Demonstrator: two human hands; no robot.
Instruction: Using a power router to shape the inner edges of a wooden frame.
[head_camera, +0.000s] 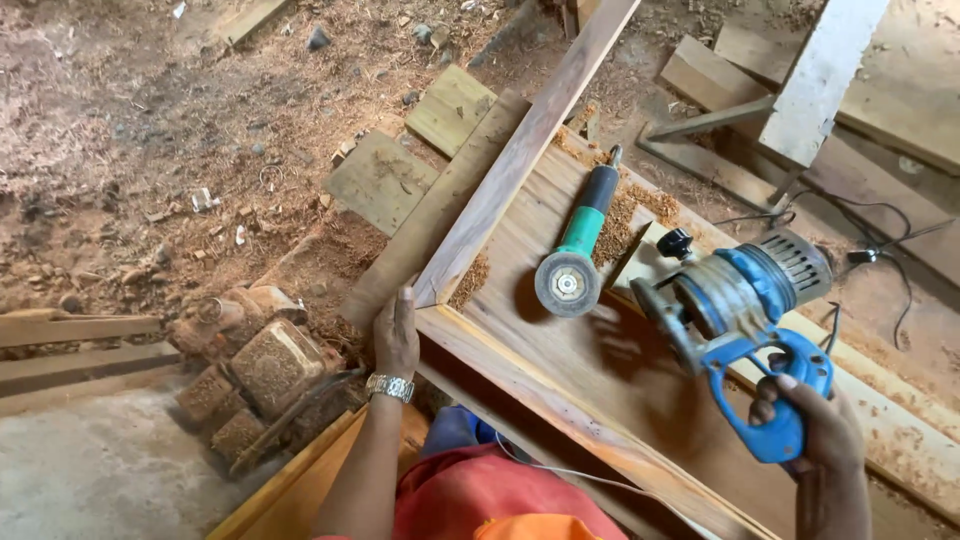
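One head-worn camera gives the only view. It looks steeply down from above the person's chest, close enough that both forearms enter from the bottom edge. The wooden panel (560, 360) runs diagonally across the middle and right of the frame, while the sawdust-covered floor (130, 130) fills the upper left, farther from the lens. No second view overlaps it.
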